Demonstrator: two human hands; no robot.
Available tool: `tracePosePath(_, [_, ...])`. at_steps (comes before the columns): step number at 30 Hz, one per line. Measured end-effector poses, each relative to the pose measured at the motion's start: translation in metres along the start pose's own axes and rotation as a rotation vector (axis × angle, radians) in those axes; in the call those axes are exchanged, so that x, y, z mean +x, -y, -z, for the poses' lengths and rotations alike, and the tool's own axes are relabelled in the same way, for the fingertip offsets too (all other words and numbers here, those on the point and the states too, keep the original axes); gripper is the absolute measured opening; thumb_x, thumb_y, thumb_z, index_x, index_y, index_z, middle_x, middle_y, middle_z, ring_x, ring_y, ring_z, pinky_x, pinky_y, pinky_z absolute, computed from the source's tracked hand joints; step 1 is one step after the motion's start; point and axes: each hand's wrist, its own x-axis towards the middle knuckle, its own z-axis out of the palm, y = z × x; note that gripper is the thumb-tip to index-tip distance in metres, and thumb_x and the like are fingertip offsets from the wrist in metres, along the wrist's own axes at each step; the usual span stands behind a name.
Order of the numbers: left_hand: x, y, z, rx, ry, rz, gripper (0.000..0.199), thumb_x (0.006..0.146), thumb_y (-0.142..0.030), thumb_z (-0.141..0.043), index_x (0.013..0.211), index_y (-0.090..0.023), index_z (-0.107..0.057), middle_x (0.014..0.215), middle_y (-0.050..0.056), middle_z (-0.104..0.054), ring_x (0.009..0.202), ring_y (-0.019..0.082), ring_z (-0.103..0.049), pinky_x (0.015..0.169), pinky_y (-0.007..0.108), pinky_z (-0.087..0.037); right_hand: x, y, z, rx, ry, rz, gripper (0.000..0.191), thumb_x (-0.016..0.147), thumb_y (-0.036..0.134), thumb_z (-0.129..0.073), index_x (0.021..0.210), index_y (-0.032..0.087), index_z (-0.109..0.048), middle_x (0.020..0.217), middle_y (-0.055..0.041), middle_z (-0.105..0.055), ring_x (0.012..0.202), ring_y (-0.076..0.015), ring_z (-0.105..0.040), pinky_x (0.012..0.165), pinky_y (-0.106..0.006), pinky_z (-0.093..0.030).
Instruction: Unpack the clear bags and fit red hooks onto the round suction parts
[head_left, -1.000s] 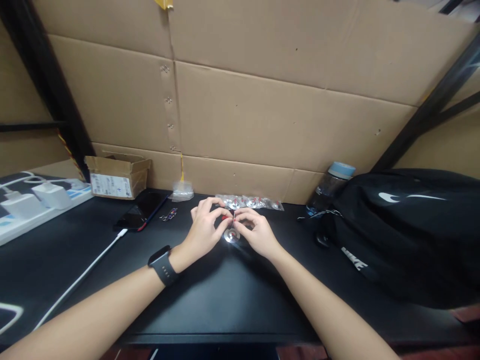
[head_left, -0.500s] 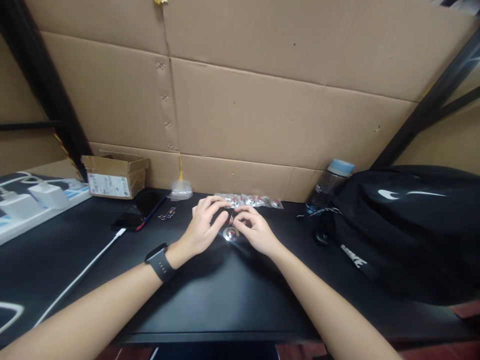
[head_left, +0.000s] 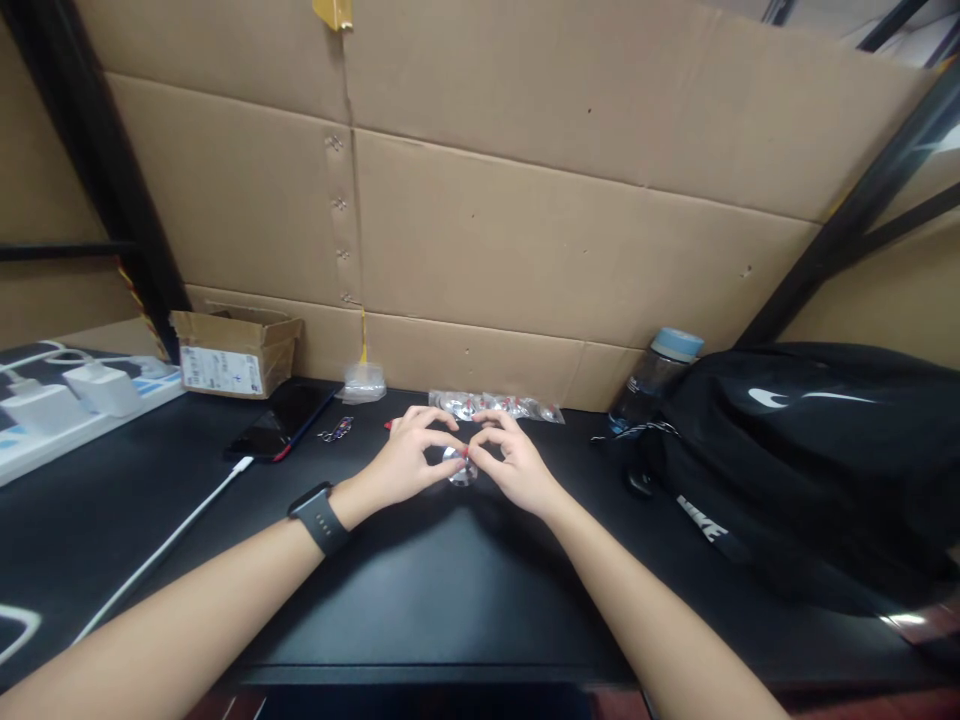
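A small shiny round metal piece (head_left: 462, 476) with a bit of red at its top sits low between my hands, close to the black tabletop. My left hand (head_left: 409, 450), a dark watch on its wrist, curves in from the left, thumb and fingertips closed at the upper edge of the piece. From the right, my right hand (head_left: 514, 465) pinches at the red part with thumb and index finger. The fingertips partly hide the piece, so its exact kind cannot be told. Just behind lies a row of clear packets (head_left: 495, 406) with shiny and red contents.
Left are a phone (head_left: 281, 420) on a white cable, an open cardboard box (head_left: 236, 352), a white power strip (head_left: 90, 405), a small clear bag (head_left: 364, 382) and a small trinket (head_left: 337, 430). Right stand a bottle (head_left: 652, 380) and a black backpack (head_left: 810, 470). Cardboard (head_left: 480, 240) walls the back.
My left thumb and fingers have closed in on the shiny piece. A thin upright part seen between my hands earlier no longer shows. The view has tilted slightly.
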Motion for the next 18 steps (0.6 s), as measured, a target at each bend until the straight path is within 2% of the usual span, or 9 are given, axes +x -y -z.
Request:
tracePosePath(3, [0.002, 0.004, 0.0, 0.038, -0.014, 0.054, 0.013, 0.086, -0.041, -0.068, 0.089, -0.032, -0.077, 0.113, 0.002, -0.066, 0.113, 0.027, -0.05, 0.093, 0.042, -0.034, 0.0, -0.004, 0.001, -0.067, 0.015, -0.014, 0.016, 0.095, 0.034, -0.056, 0.097, 0.023, -0.068, 0.118, -0.0057, -0.062, 0.108, -0.0195, -0.06, 0.093, -0.033, -0.045])
tracePosePath(6, [0.003, 0.01, 0.002, 0.083, -0.015, 0.137, 0.015, 0.089, -0.04, -0.064, 0.091, -0.032, -0.075, 0.104, 0.001, -0.07, 0.105, 0.025, -0.056, 0.089, 0.04, -0.031, -0.002, -0.008, 0.003, -0.216, 0.14, 0.025, 0.027, 0.093, 0.035, -0.061, 0.118, 0.026, -0.062, 0.106, -0.0037, -0.066, 0.088, -0.0169, -0.062, 0.08, -0.03, -0.047])
tracePosePath(8, [0.003, 0.015, 0.004, 0.089, -0.01, 0.185, 0.015, 0.091, -0.038, -0.061, 0.093, -0.03, -0.074, 0.101, 0.0, -0.072, 0.098, 0.023, -0.06, 0.087, 0.039, -0.03, -0.004, -0.009, 0.004, -0.331, 0.245, 0.073, 0.026, 0.091, 0.035, -0.064, 0.116, 0.028, -0.065, 0.102, -0.0025, -0.067, 0.088, -0.0172, -0.062, 0.08, -0.029, -0.046])
tracePosePath(10, [0.004, 0.019, 0.005, 0.093, 0.007, 0.217, 0.015, 0.091, -0.037, -0.059, 0.093, -0.029, -0.072, 0.098, -0.001, -0.074, 0.094, 0.022, -0.062, 0.087, 0.038, -0.029, -0.004, -0.009, 0.002, -0.427, 0.289, 0.093, 0.017, 0.093, 0.034, -0.063, 0.107, 0.028, -0.069, 0.098, -0.0021, -0.068, 0.092, -0.0182, -0.063, 0.083, -0.03, -0.045])
tracePosePath(14, [0.005, 0.019, 0.006, 0.072, 0.06, 0.239, 0.016, 0.092, -0.037, -0.056, 0.092, -0.029, -0.071, 0.093, -0.003, -0.076, 0.089, 0.02, -0.065, 0.085, 0.034, -0.031, -0.002, -0.007, -0.004, -0.574, 0.3, 0.089, 0.017, 0.095, 0.033, -0.06, 0.107, 0.028, -0.07, 0.099, -0.0027, -0.07, 0.095, -0.0201, -0.064, 0.084, -0.031, -0.043])
tracePosePath(18, [0.005, 0.014, 0.009, 0.088, 0.062, 0.258, 0.019, 0.092, -0.039, -0.055, 0.094, -0.029, -0.07, 0.095, -0.003, -0.076, 0.091, 0.021, -0.067, 0.085, 0.034, -0.032, 0.0, -0.003, -0.008, -0.638, 0.305, 0.073, 0.016, 0.095, 0.028, -0.058, 0.105, 0.029, -0.07, 0.1, -0.0023, -0.071, 0.096, -0.0204, -0.065, 0.083, -0.03, -0.042])
